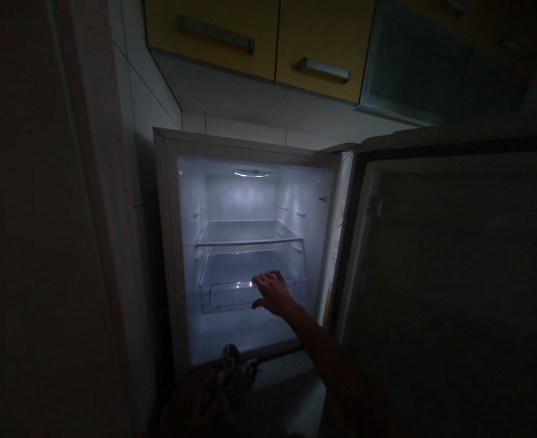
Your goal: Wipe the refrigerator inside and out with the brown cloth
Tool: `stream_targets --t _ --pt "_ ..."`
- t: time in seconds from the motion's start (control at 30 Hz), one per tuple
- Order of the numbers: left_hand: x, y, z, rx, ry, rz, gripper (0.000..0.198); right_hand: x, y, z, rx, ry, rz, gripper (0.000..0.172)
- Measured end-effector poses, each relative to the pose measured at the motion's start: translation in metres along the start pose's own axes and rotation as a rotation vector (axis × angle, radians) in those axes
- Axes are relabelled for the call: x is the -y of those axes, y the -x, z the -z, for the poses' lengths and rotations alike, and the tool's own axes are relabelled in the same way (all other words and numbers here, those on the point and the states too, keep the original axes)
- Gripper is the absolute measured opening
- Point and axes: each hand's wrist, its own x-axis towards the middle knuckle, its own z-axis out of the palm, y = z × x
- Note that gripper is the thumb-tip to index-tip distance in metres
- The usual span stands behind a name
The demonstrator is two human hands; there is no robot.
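The right hand [275, 295] was observed at the centre of the frame, its forearm entering from the lower right. Its fingers were curved and the thumb stood apart from them. The fingers were at the upper edge of the front of a clear drawer [232, 297]; whether they touched it could not be told.

The drawer was in the lower part of an open refrigerator [243, 198], centre of the frame. Above it, a glass shelf [250, 232] lay across the compartment. An interior light [250, 174] was lit at the compartment's ceiling, and the white walls were bright around it.

A bunched, patterned cloth [240, 374] was noted at lower centre-left of the frame, in front of the compartment's bottom edge. The left hand [195, 389] appeared as a dark, reddish form just beside the cloth; the state of its grip could not be told in the low light.

The refrigerator door [451, 274] stood swung open across the right of the frame, its inner face in deep shadow. Two yellow cabinet doors [327, 30] with metal bar handles [324, 70] were at the top of the frame, and a dark glazed cabinet [410, 67] was at upper right.
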Motion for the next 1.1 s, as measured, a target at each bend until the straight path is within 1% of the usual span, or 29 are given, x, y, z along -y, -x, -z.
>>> stream_targets --t 0.13,0.23,0.3,0.37,0.4,0.47,0.53,0.6,0.67,0.7,0.73,0.77,0.8,0.87,0.9,0.93,0.97,1.0,1.03,1.1 --pt "-0.002 -0.002 0.004 0.074 0.021 -0.019 0.045 -0.001 -0.005 -0.018 -0.078 -0.017 -0.088 0.076" --pt "0.001 -0.001 0.004 0.071 -0.003 -0.024 0.047 -0.001 0.003 -0.036 -0.190 -0.040 -0.180 0.079" --pt "0.005 0.001 0.002 0.057 -0.020 -0.017 0.047 0.002 0.017 -0.054 -0.282 -0.048 -0.226 0.074" --pt "0.009 0.002 0.000 0.052 -0.035 -0.019 0.049 0.006 0.039 -0.078 -0.329 -0.074 -0.305 0.061" --pt "0.010 0.003 -0.001 0.051 -0.041 -0.022 0.050 0.009 0.052 -0.092 -0.324 -0.096 -0.371 0.054" --pt "0.007 0.002 -0.004 0.063 -0.040 -0.022 0.048 0.014 0.079 -0.126 -0.261 -0.145 -0.538 0.050" --pt "-0.004 -0.001 -0.007 0.067 -0.035 0.036 0.043 0.016 0.103 -0.161 -0.156 -0.185 -0.665 0.049" --pt "-0.022 -0.007 -0.007 0.081 -0.031 0.154 0.038 0.016 0.120 -0.194 -0.079 -0.196 -0.676 0.052" --pt "-0.045 -0.021 0.000 0.134 -0.009 0.238 0.034 0.015 0.129 -0.221 -0.084 -0.185 -0.629 0.055" --pt "-0.056 -0.030 0.007 0.154 0.003 0.252 0.033 0.014 0.132 -0.230 -0.118 -0.178 -0.611 0.056" --pt "-0.066 -0.042 0.016 0.150 0.011 0.243 0.032 0.013 0.133 -0.238 -0.163 -0.172 -0.605 0.057" --pt "-0.074 -0.056 0.026 0.103 0.002 0.226 0.032 0.012 0.133 -0.243 -0.208 -0.166 -0.601 0.057" --pt "-0.080 -0.071 0.036 0.008 -0.028 0.208 0.033 0.011 0.134 -0.247 -0.255 -0.160 -0.594 0.057" --pt "-0.085 -0.102 0.049 -0.237 -0.147 0.179 0.037 0.010 0.134 -0.251 -0.343 -0.142 -0.571 0.055" --pt "-0.085 -0.115 0.051 -0.328 -0.215 0.171 0.039 0.010 0.134 -0.252 -0.380 -0.132 -0.558 0.054" --pt "-0.084 -0.127 0.049 -0.359 -0.267 0.153 0.040 0.010 0.134 -0.253 -0.412 -0.127 -0.552 0.053" --pt "-0.082 -0.137 0.043 -0.322 -0.295 0.131 0.039 0.011 0.134 -0.254 -0.440 -0.125 -0.555 0.052" --pt "-0.081 -0.145 0.034 -0.226 -0.298 0.118 0.038 0.012 0.134 -0.255 -0.463 -0.129 -0.563 0.050" --pt "-0.079 -0.153 0.024 -0.090 -0.289 0.129 0.038 0.013 0.134 -0.256 -0.481 -0.135 -0.571 0.049" --pt "-0.077 -0.168 0.002 0.177 -0.271 0.216 0.042 0.015 0.133 -0.259 -0.511 -0.149 -0.594 0.048"
